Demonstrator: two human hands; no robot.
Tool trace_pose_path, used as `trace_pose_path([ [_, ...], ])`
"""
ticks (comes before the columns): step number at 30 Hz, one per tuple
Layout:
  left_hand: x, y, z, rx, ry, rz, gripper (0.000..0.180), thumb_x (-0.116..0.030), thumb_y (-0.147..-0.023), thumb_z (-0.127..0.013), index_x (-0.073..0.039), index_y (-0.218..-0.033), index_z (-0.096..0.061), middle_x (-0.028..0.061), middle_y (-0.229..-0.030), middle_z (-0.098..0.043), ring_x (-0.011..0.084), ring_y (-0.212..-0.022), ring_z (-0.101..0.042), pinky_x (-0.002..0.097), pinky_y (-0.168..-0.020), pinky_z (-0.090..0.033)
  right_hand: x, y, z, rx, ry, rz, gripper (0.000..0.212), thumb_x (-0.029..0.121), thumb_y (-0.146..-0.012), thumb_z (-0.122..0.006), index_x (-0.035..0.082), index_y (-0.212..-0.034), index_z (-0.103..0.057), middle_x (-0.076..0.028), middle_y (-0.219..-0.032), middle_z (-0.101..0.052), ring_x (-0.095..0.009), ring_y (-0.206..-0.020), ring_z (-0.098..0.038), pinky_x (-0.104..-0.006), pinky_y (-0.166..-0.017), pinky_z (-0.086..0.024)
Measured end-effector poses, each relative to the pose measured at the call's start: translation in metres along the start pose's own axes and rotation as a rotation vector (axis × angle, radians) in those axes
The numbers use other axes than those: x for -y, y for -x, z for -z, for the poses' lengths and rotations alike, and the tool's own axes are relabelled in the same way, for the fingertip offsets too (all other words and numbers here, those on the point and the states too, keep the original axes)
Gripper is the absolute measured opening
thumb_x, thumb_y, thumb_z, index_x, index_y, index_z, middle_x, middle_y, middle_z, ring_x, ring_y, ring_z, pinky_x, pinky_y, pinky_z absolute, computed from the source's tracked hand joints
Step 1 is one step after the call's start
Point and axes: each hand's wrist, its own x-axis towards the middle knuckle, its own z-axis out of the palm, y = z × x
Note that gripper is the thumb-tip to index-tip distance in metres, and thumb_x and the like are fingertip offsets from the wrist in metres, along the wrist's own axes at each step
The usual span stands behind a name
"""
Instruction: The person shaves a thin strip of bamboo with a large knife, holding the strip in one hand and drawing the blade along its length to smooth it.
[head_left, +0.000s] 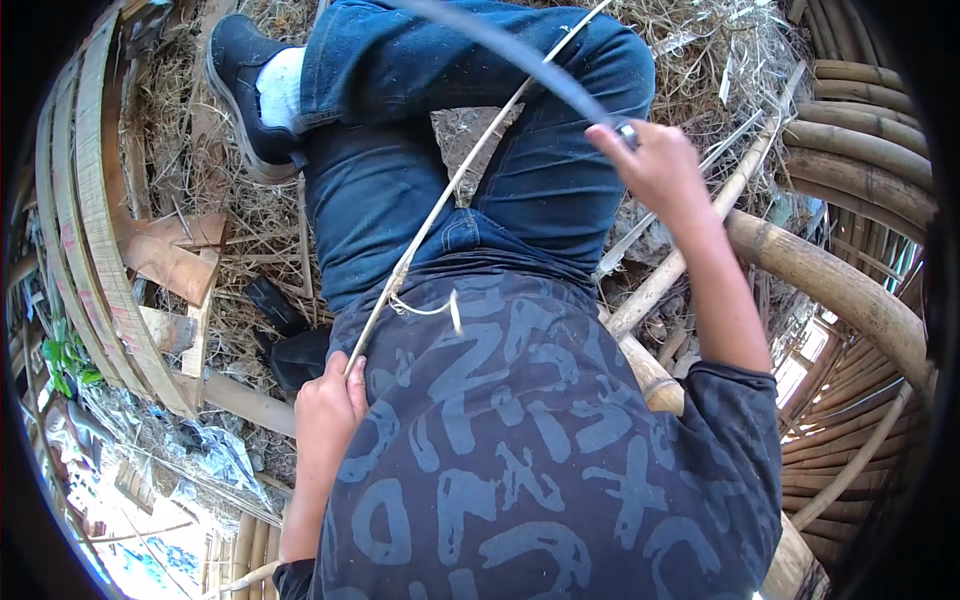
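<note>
My left hand (328, 402) is closed around the lower end of a thin, pale bamboo stick (457, 182). The stick slants up and to the right across my lap and over my raised knee. A peeled sliver (430, 312) curls off it near a knot, not far above that hand. My right hand (660, 172) grips the handle of a long-bladed knife (545, 72), most of the handle being hidden by my fingers. Its blade, smeared by motion, points up and left and crosses the stick in the view. Whether the two touch I cannot tell.
Thick bamboo poles (830, 275) stand close on my right. Curved wooden slats (105, 220) rise on the left, beside broken boards (175, 260). Straw and shavings (690, 60) litter the ground. A black object (300, 358) lies near my left hip, with crumpled plastic (215, 455) below it.
</note>
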Motion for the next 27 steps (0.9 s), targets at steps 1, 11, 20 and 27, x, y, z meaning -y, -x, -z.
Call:
trace_pose_path([
  [1,0.001,0.001,-0.001,-0.006,-0.001,0.004,0.027,-0.023,-0.096,-0.055,-0.004,-0.078,-0.051,0.0220,-0.056,-0.056,0.0429,-0.056,-0.059,0.0506,-0.050,-0.045,0.021,0.008,-0.001,0.048,-0.042,0.040,0.074,0.073,-0.082,-0.052,0.002,-0.070,-0.066,-0.017,-0.060,-0.063,-0.033,-0.061,-0.067,-0.0439,-0.061,-0.053],
  [11,-0.002,0.006,0.004,0.016,0.108,0.033,0.025,-0.020,-0.096,-0.054,-0.002,-0.078,-0.052,0.0231,-0.056,-0.055,0.0432,-0.056,-0.058,0.0503,-0.050,-0.043,0.015,0.007,-0.032,-0.035,-0.054,0.108,0.074,0.076,-0.079,-0.052,0.004,-0.067,-0.064,-0.018,-0.061,-0.063,-0.036,-0.066,-0.066,-0.0459,-0.061,-0.053],
  [20,-0.008,0.002,0.005,0.030,0.109,0.037,0.025,-0.019,-0.096,-0.055,0.000,-0.079,-0.053,0.0238,-0.057,-0.054,0.0437,-0.057,-0.058,0.0498,-0.050,-0.043,0.050,0.022,-0.031,-0.046,-0.044,0.275,0.068,0.070,-0.081,-0.056,0.003,-0.066,-0.065,-0.018,-0.059,-0.062,-0.037,-0.060,-0.066,-0.0446,-0.057,-0.053],
  [27,-0.007,0.015,0.011,0.016,0.134,0.019,0.025,-0.019,-0.096,-0.054,-0.001,-0.078,-0.052,0.0242,-0.057,-0.054,0.0441,-0.057,-0.057,0.0501,-0.050,-0.042,-0.007,0.000,-0.016,-0.064,-0.043,-0.029,0.074,0.073,-0.084,-0.049,0.003,-0.069,-0.066,-0.018,-0.061,-0.063,-0.036,-0.064,-0.066,-0.0459,-0.062,-0.052],
])
